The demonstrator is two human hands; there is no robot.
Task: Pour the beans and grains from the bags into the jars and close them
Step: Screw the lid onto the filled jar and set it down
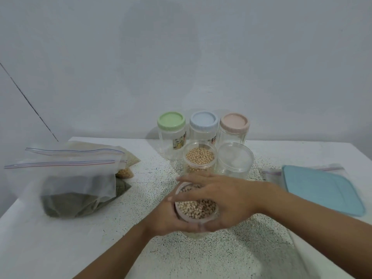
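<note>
both hands hold the bean jar (196, 208) at the near middle of the table (120, 198). left hand (162, 216) curls round its side, right hand (225, 196) wraps its top, likely closing it. next comes a level, firm twist.

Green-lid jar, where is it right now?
In the head view, the green-lid jar stands at the back of the table, leftmost in the row of three lidded jars, right beside the blue-lid jar.

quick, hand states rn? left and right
Left hand: holding the jar of speckled beans, fingers curled round it.
Right hand: gripping the same jar from above.
</note>
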